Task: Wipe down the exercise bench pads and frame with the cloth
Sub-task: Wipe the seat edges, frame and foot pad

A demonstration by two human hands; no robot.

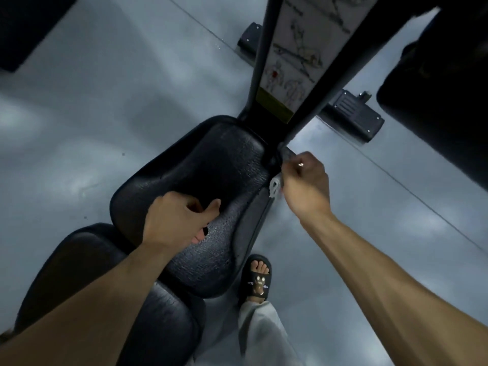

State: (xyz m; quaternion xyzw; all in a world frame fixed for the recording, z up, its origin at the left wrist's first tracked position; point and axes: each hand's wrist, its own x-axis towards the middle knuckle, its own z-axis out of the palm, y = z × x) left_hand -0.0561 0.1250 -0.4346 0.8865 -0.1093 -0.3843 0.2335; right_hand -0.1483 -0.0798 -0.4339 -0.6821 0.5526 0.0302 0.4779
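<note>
right hand [303, 180] fingers bunched round cloth [274, 187] beside seat pad [211, 180]; left hand [177, 220] loosely curled on pad.

Black slide sandal [257, 280] and pale trouser leg [261, 328] on glossy grey floor [79, 114].

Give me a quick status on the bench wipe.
Right hand grips cloth at frame beside seat pad. Left hand rests on pad. Nothing blocking.

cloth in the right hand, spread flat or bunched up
Bunched up: only a small white wad of the cloth pokes from the gripping right hand, beside the seat pad.
</note>
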